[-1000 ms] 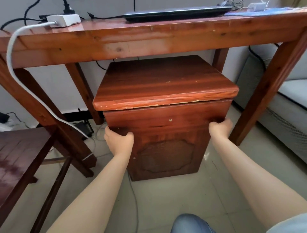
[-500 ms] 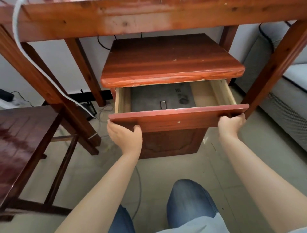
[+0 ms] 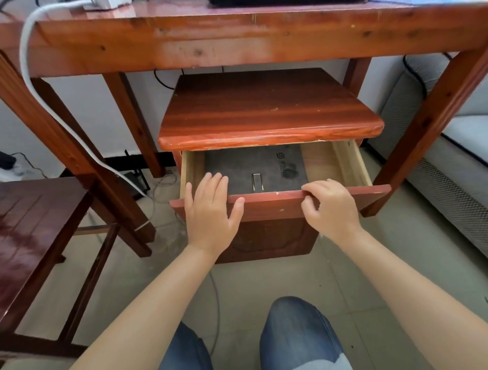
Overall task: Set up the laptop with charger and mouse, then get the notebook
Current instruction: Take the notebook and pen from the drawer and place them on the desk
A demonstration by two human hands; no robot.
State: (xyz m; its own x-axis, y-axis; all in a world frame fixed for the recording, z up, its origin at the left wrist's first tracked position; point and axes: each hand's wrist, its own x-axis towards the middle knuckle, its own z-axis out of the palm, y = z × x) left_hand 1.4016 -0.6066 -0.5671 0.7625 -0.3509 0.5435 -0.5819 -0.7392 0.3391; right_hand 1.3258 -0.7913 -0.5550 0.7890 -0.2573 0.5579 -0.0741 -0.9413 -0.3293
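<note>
A small red-brown cabinet (image 3: 264, 113) stands under the wooden desk (image 3: 237, 39), with its top drawer (image 3: 369, 194) pulled out. Inside the drawer lies a dark grey notebook (image 3: 245, 163) with a metal clasp and a printed logo. My left hand (image 3: 211, 208) hovers over the drawer's front edge, its fingers straight and reaching above the notebook's near corner. At the middle of that edge is my right hand (image 3: 330, 208), fingers loosely curled and forefinger on the rim. The dark laptop (image 3: 285, 2) is just visible on the desk at the frame's top.
A white cable (image 3: 26, 60) hangs from a power strip (image 3: 111, 3) down the desk's left side. To the left stands a dark wooden chair (image 3: 31, 216), to the right a grey sofa (image 3: 462, 163). Loose wires lie on the floor behind the cabinet.
The drawer went from closed to pulled out. Both hands have let go of its underside and moved inward and up over its front edge; the camera has tilted up a little.
</note>
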